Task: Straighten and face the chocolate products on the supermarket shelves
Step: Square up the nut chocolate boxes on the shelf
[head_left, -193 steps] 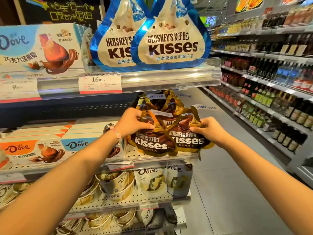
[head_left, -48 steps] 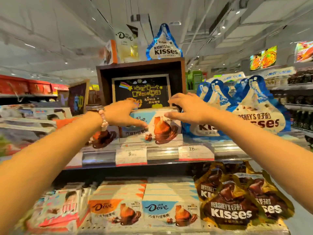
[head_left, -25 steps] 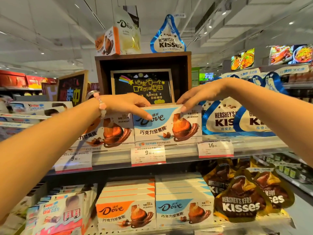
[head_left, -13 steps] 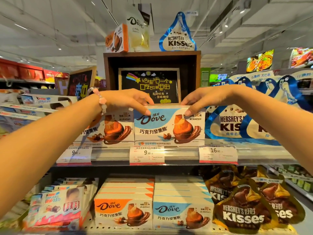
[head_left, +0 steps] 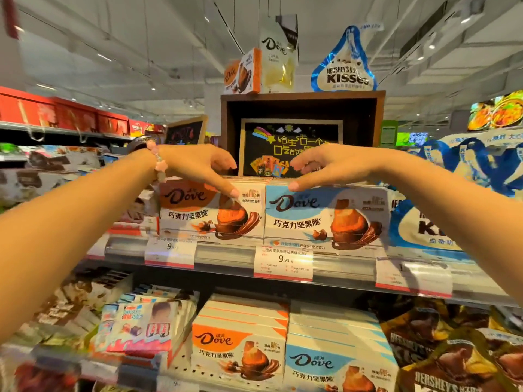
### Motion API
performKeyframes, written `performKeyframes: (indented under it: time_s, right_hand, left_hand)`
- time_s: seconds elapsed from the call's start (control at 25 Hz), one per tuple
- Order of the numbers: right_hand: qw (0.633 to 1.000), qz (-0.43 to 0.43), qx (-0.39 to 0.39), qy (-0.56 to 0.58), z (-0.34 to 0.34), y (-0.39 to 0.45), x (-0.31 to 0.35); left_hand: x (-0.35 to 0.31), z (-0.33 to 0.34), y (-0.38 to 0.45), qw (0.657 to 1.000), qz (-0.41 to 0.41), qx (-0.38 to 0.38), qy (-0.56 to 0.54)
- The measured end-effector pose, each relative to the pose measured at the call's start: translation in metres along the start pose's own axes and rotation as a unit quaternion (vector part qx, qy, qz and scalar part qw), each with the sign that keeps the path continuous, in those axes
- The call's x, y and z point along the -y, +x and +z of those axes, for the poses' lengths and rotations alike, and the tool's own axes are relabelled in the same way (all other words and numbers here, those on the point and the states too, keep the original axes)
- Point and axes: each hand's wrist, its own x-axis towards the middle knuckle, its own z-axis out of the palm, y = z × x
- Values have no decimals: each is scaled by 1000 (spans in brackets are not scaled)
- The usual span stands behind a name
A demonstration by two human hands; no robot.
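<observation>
Orange-topped cardboard Dove box point(head_left: 210, 213) and blue-topped cardboard Dove box point(head_left: 325, 219), upright side by side on the upper shelf point(head_left: 339, 268). Best nudged gently from the top edges, fronts flush. Left hand point(head_left: 198, 165) and right hand point(head_left: 328, 165) relaxed, fingers loosely spread, gripping nothing, fingertips touching box tops.

The scene is bright and evenly lit from ceiling lights point(head_left: 464, 20) overhead, which show as small white spots and strips. Shadows are soft; the recess under the upper shelf point(head_left: 339, 274) is dark. Glare streaks along that shelf's clear plastic front rail and washes out the price tags point(head_left: 283, 263). The wide lens bends straight lines, worst near the edges. The lower left corner and the far left are smeared with blur; the boxes point(head_left: 325, 219) at centre are fairly sharp.
</observation>
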Motion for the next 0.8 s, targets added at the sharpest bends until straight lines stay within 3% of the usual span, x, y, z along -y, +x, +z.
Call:
performKeyframes:
  time_s: [0.2, 0.4, 0.8]
  right_hand:
    - [1000, -2, -22, -15, 16, 40, 33]
    - [999, 23, 26, -39, 35, 67, 39]
    - [999, 26, 7, -23, 37, 63, 42]
  left_hand:
    - [16, -11, -10, 997, 10, 44, 58]
    - [23, -5, 1, 990, 23, 95, 97]
    - [54, 0, 13, 990, 91, 47, 94]
